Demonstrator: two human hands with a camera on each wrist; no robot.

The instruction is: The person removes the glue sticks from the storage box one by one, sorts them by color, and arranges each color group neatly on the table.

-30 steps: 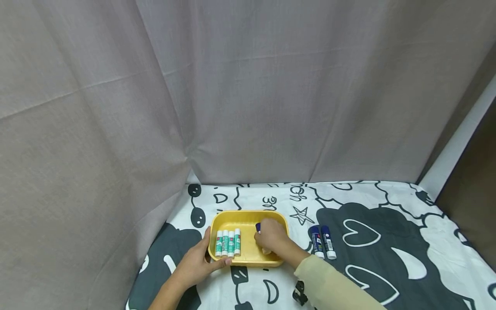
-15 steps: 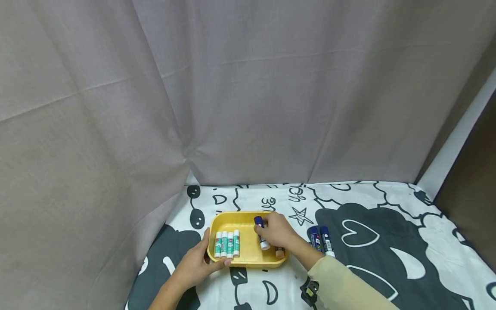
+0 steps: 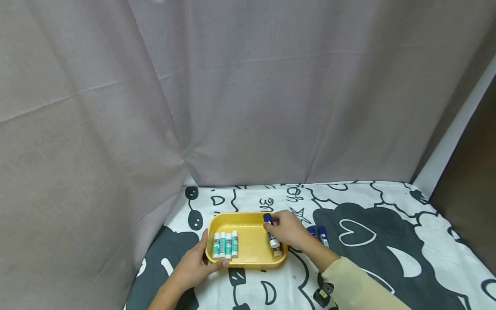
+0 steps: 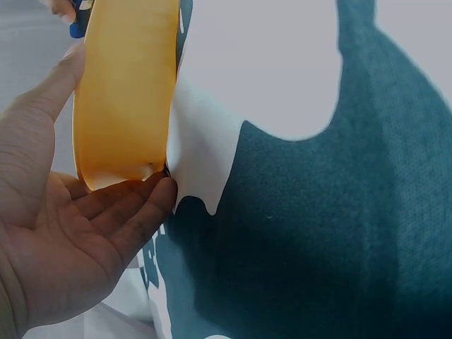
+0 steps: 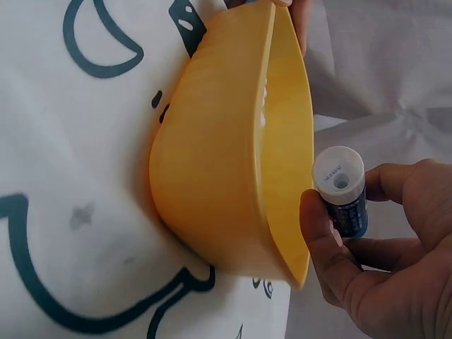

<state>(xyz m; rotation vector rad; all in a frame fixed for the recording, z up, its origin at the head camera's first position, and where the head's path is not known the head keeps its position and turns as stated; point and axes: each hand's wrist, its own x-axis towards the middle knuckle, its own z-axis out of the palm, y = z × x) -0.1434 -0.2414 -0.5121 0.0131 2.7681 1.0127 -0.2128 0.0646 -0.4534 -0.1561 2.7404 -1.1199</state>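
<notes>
A yellow tray [image 3: 252, 243] sits on the patterned cloth. My left hand [image 3: 193, 265] grips its left end, thumb at the near rim and the other fingers round the corner in the left wrist view. Inside, at the left, lie several green-and-white glue sticks [image 3: 228, 246] in a row. My right hand [image 3: 288, 229] pinches a dark blue glue stick [image 5: 340, 183] between thumb and fingers over the tray's right end, its white base towards the right wrist camera. Beneath it in the tray shows the tan end of another stick [image 3: 277, 253], otherwise mostly hidden.
Two more blue glue sticks [image 3: 323, 236] lie side by side on the cloth to the right, partly covered by the right forearm. A grey curtain [image 3: 248, 107] hangs behind the cloth [image 3: 267, 292].
My right hand has carried the blue glue stick from mid-tray to the right end, exposing the tan-ended stick. The left hand keeps its grip on the tray.
</notes>
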